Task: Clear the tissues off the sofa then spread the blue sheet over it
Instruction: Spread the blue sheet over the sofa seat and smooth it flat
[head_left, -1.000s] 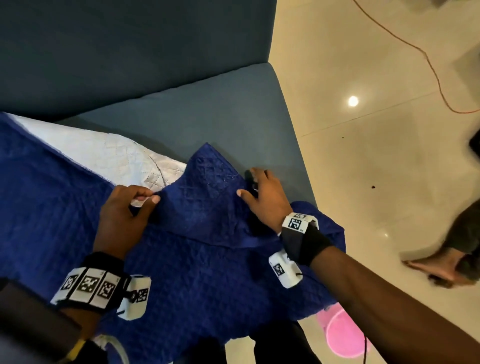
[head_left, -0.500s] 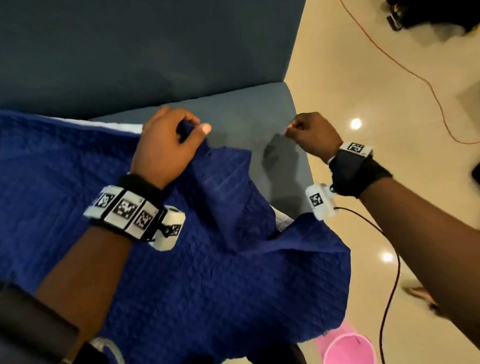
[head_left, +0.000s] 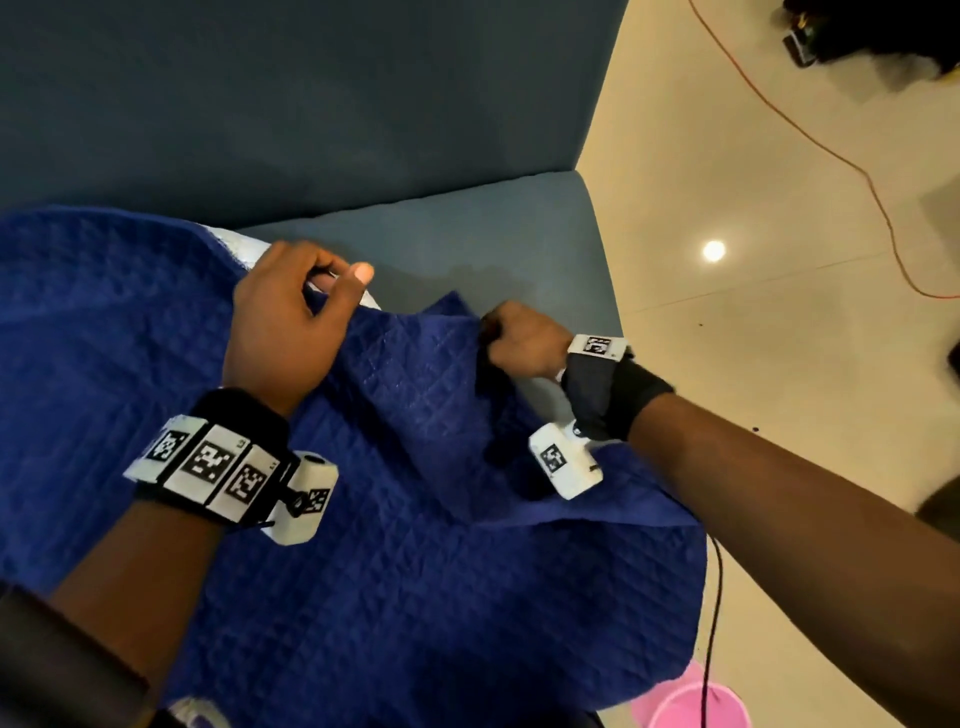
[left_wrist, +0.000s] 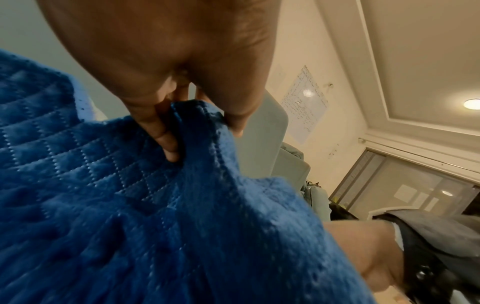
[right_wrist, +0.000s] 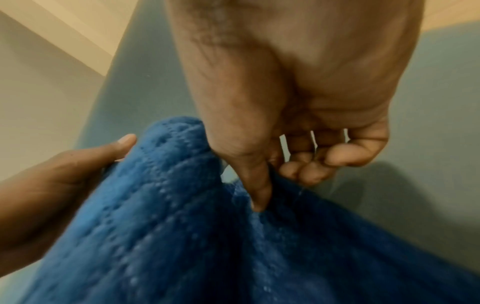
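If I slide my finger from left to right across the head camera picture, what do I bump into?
Blue sheet → left hand → right hand → bare sofa seat edge → shiny floor with its orange cable.

The blue quilted sheet (head_left: 415, 571) lies on the grey-blue fabric sofa (head_left: 467, 244), filling the lower left of the frame; the pink plastic bucket (head_left: 675, 706) sits on the cream tiled floor (head_left: 779, 364) at lower right.

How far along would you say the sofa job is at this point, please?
No tissues show on the visible part of the sofa. Both the left hand and right hand grip the blue sheet along its far edge. The seat's right end is uncovered, and the sheet is bunched with a white underside showing.
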